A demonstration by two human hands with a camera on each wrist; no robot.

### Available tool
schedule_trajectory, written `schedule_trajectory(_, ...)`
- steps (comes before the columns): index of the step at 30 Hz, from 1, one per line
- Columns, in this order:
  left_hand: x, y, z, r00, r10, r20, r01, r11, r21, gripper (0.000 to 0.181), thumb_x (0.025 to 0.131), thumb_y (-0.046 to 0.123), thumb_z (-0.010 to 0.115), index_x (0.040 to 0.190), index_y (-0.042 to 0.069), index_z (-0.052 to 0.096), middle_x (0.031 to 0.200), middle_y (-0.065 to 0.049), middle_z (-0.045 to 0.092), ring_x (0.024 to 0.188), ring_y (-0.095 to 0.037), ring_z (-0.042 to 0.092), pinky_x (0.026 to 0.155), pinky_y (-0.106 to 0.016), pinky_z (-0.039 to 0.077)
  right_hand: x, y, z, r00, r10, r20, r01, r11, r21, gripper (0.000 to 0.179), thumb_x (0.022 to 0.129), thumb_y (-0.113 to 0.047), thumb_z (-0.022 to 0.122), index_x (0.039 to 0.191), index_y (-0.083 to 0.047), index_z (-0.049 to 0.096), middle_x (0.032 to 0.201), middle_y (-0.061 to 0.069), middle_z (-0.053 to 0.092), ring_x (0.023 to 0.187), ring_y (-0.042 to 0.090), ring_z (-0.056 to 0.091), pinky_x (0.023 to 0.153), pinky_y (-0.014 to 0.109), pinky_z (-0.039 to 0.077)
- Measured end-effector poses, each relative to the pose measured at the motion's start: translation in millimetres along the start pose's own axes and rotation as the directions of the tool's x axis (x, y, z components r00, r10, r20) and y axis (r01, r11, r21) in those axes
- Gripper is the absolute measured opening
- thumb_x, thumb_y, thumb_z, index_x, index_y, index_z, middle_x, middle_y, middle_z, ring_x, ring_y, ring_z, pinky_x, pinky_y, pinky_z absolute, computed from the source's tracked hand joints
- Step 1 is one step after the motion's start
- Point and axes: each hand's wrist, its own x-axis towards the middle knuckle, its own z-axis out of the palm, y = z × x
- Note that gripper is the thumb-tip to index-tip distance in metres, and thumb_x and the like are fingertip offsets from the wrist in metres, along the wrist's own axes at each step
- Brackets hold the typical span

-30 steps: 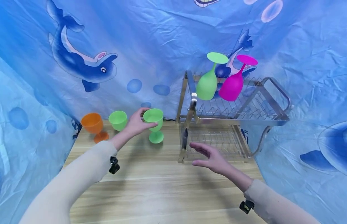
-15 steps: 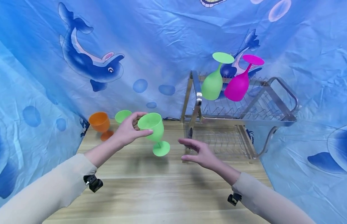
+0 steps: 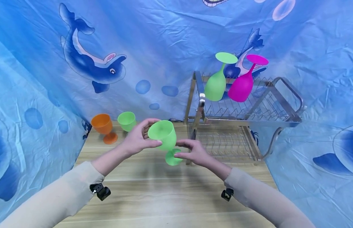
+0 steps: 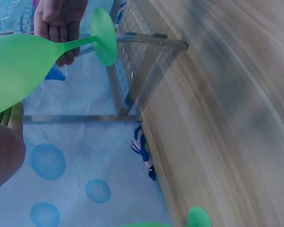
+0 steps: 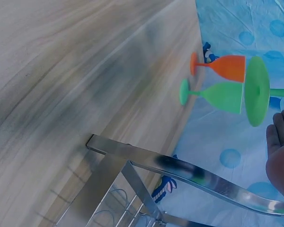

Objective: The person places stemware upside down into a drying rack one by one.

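Left grip (image 3: 137, 139) clamped on green goblet (image 3: 163, 135) (tilted), right grip (image 3: 195, 152) parted near its foot (image 3: 170, 159)

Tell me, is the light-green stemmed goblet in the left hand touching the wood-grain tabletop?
Apart: the left wrist view shows a gap, with metal rack visible, between the goblet's foot and the tabletop.

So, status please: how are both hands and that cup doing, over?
Left hand gripping green cup, clear of table. Right hand by its stem, grip unclear. Possible obstacle: rack just beyond right hand.
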Motion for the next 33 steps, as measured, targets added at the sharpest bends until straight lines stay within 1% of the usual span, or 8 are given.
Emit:
schedule_trajectory(3,-0.4,0.9,4.4,1.0,0.019,0.017,-0.02,1.0,0.022,0.078,0.084,0.003,0.087,0.151,0.003,0.049,0.147,-0.017,0.06,0.13,-0.033,0.062,0.105,-0.033,0.057,0.5,1.7,1.7,1.0,0.005,-0.003,-0.005,1.0,-0.01,0.039,0.09,-0.014,0.088,0.126,-0.004,0.076,0.124,0.009,0.077,0.121,0.029,0.071,0.108,0.039,0.056)
schedule_trajectory(7,-1.0,2.1,9.9,0.999,0.032,0.018,-0.033,0.998,0.048,0.079,0.083,0.004,0.089,0.152,0.005,0.05,0.147,-0.015,0.06,0.131,-0.033,0.062,0.109,-0.038,0.055,0.4,4.7,4.2,1.0,0.006,-0.005,-0.006,1.0,0.003,0.033,0.091,-0.012,0.086,0.121,-0.003,0.078,0.116,0.01,0.079,0.113,0.032,0.074,0.105,0.053,0.058)
schedule_trajectory(10,-0.8,2.9,13.2,0.999,0.038,0.014,-0.039,0.998,0.054,0.08,0.083,0.005,0.089,0.152,0.006,0.05,0.148,-0.014,0.059,0.131,-0.033,0.062,0.11,-0.042,0.055,0.2,5.5,5.5,1.0,0.017,-0.013,-0.017,1.0,0.012,0.029,0.092,-0.013,0.085,0.119,-0.005,0.079,0.112,0.008,0.08,0.108,0.028,0.075,0.101,0.057,0.059)
schedule_trajectory(13,-0.4,3.0,14.6,0.999,0.038,0.008,-0.038,0.998,0.057,0.081,0.083,0.005,0.09,0.153,0.007,0.05,0.149,-0.013,0.058,0.131,-0.032,0.062,0.11,-0.042,0.055,0.5,4.7,6.3,0.999,0.023,-0.031,-0.023,1.0,0.011,0.026,0.093,-0.014,0.084,0.118,-0.007,0.08,0.109,0.005,0.08,0.105,0.021,0.075,0.096,0.051,0.062)
schedule_trajectory(17,-1.2,1.9,13.6,0.999,0.039,0.003,-0.039,0.999,0.036,0.082,0.082,0.004,0.089,0.154,0.006,0.049,0.15,-0.013,0.057,0.132,-0.033,0.061,0.109,-0.038,0.055,1.1,3.6,7.5,0.999,0.01,-0.044,-0.009,1.0,0.018,0.024,0.094,-0.013,0.084,0.116,-0.006,0.081,0.107,0.006,0.08,0.1,0.017,0.075,0.091,0.046,0.063)
schedule_trajectory(23,-4.9,-0.8,10.5,0.999,0.033,0.02,-0.033,0.999,-0.004,0.083,0.084,0.005,0.088,0.155,0.005,0.046,0.153,-0.015,0.055,0.133,-0.035,0.059,0.106,-0.032,0.057,0.8,3.3,8.6,0.999,0.021,-0.05,-0.02,1.0,0.017,0.022,0.093,-0.012,0.084,0.113,-0.004,0.081,0.104,0.008,0.08,0.097,0.017,0.074,0.092,0.05,0.062)
schedule_trajectory(28,-7.5,-1.5,9.7,0.999,0.037,0.027,-0.037,0.999,-0.017,0.082,0.086,0.008,0.087,0.156,0.006,0.045,0.154,-0.014,0.054,0.132,-0.035,0.06,0.105,-0.034,0.058,-0.1,3.0,9.3,0.999,0.022,-0.044,-0.021,1.0,0.019,0.023,0.093,-0.012,0.084,0.113,-0.003,0.08,0.103,0.009,0.08,0.097,0.018,0.075,0.092,0.05,0.062)
schedule_trajectory(33,-7.8,0.0,10.8,0.999,0.049,0.019,-0.048,0.999,-0.024,0.082,0.087,0.008,0.087,0.157,0.007,0.045,0.154,-0.013,0.054,0.132,-0.034,0.06,0.105,-0.035,0.058,-0.6,1.3,10.5,0.999,0.015,-0.051,-0.013,0.999,0.033,0.023,0.092,-0.011,0.085,0.113,-0.004,0.08,0.103,0.007,0.08,0.096,0.018,0.075,0.093,0.055,0.062)
